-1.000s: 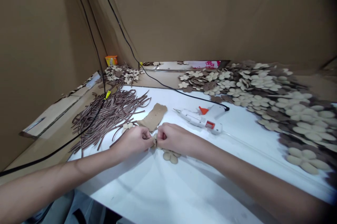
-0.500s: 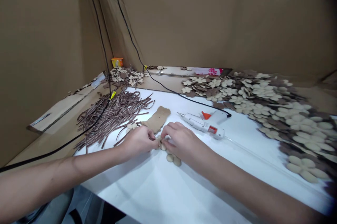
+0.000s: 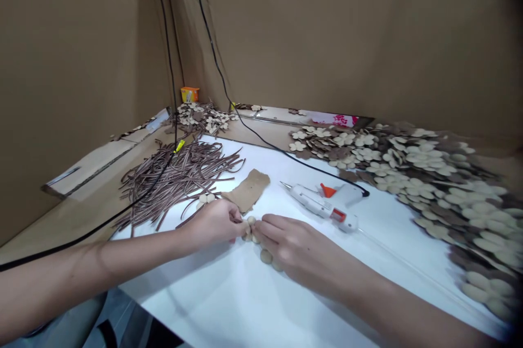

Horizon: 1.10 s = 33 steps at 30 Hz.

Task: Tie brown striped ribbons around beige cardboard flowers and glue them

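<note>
My left hand (image 3: 218, 223) pinches the left side of a small beige felt flower (image 3: 250, 223) above the white board. My right hand (image 3: 281, 239) has its fingers closed at the flower's right side, partly covering it. Another beige flower (image 3: 266, 256) lies just below, half hidden under my right hand. Beyond the hands sits a torn piece of brown cardboard (image 3: 249, 187). To the right of it a white glue gun (image 3: 321, 203) lies on its side, with a clear glue stick (image 3: 392, 247) running out of its back end.
Brown cords (image 3: 175, 179) are heaped at the left. A large pile of beige and brown flower shapes (image 3: 425, 174) spreads along the right. A black cable (image 3: 261, 141) crosses the board to the glue gun. Cardboard walls (image 3: 306, 32) stand behind, with an orange box (image 3: 190, 94) in the corner.
The view has shifted slightly. My right hand has turned flatter, its fingers now lying lower along the flower and over more of the second one. My left hand keeps its pinch.
</note>
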Each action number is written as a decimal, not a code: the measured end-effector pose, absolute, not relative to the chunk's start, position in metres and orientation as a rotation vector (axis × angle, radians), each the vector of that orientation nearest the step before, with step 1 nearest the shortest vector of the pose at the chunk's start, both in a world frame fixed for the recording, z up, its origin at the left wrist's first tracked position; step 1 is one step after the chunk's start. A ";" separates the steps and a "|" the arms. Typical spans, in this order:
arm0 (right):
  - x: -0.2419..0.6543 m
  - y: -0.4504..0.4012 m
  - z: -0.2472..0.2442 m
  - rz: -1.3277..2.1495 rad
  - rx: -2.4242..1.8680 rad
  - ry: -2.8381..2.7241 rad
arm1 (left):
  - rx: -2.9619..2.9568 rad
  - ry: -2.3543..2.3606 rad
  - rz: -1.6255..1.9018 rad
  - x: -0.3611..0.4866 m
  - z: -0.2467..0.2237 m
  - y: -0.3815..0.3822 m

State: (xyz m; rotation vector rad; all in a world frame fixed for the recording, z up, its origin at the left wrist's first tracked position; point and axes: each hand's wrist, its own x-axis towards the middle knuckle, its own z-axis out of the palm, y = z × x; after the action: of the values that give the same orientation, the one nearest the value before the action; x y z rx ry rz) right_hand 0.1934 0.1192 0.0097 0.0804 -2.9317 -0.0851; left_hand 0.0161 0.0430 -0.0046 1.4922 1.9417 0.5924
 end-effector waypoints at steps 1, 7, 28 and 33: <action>0.193 0.120 0.010 -0.093 0.099 -2.944 | 1.494 1.939 0.587 0.015 0.000 0.040; 0.194 0.122 0.005 -0.097 0.130 -2.951 | 2.520 1.743 0.610 0.004 0.037 0.019; 0.202 0.126 -0.004 0.340 -0.241 -2.813 | 2.566 1.616 0.439 0.025 0.003 0.005; 0.205 0.128 0.001 0.310 -0.249 -2.863 | 2.520 1.680 0.473 0.022 0.004 0.009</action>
State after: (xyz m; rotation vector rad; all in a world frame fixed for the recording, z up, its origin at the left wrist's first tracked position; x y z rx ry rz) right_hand 0.2052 0.1280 0.0010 -0.2492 -2.8634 0.3095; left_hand 0.0220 0.0088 0.0042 2.5200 1.6805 0.4726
